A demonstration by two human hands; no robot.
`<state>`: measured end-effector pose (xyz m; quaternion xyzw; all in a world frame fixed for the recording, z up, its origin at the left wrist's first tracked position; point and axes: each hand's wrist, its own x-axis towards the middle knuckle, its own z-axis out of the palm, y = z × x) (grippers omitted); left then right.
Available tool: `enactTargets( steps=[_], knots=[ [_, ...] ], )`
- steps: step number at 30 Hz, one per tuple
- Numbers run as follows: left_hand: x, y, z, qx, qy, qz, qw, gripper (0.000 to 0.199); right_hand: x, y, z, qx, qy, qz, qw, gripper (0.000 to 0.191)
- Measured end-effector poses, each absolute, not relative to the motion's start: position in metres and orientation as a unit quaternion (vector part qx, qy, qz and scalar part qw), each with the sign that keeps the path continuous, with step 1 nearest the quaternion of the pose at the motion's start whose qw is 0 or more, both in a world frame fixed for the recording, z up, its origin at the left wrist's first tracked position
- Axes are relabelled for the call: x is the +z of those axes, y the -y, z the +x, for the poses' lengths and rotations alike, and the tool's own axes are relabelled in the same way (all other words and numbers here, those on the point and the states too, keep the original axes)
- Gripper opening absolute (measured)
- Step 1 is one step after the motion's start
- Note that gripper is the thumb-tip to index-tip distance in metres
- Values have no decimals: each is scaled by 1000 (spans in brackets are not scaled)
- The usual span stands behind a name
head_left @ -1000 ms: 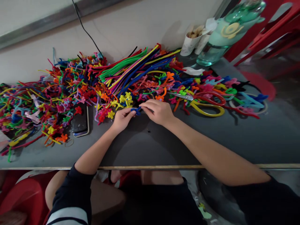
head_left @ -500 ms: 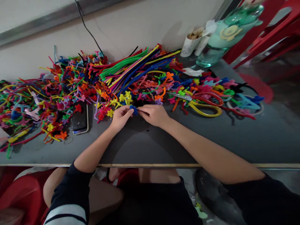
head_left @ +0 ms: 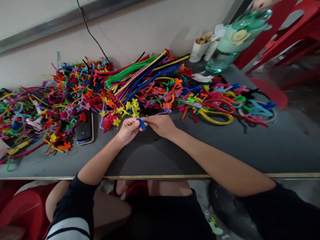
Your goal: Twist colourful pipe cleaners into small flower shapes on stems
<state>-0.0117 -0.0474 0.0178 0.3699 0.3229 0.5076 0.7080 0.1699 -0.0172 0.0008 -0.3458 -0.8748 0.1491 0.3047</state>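
Between my two hands is a small blue pipe-cleaner flower [head_left: 142, 124], raised just above the grey table [head_left: 155, 156]. My left hand [head_left: 128, 130] pinches its left side between thumb and forefinger. From the other side my right hand [head_left: 162, 125] is closed, its fingertips touching the flower's right edge; the exact grip there is partly hidden. Just beyond my hands lie yellow pipe-cleaner flowers [head_left: 132, 107]. A bundle of straight pipe cleaners [head_left: 140, 75] rests behind them.
Colourful pipe-cleaner pieces [head_left: 60, 100] heap along the wall. A phone [head_left: 84, 128] lies left, scissors with red and yellow handles [head_left: 218, 116] right. Paper cups [head_left: 199, 50] and a green bottle [head_left: 222, 55] stand at the back right. A red chair [head_left: 282, 43] is beyond.
The blue flower has turned between my fingers and now shows narrower and more upright. Both hands have shifted slightly toward me. The whole view has moved a little.
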Motion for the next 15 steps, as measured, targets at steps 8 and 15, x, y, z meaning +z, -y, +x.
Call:
enactTargets(
  steps=[8, 15],
  knots=[
    [22, 45, -16, 447, -319, 377, 746, 31, 3, 17, 170, 144, 891, -306, 303, 33],
    [28, 45, -15, 454, -325, 385, 735, 33, 70, -46, 251, 63, 835, -410, 361, 80]
  ],
)
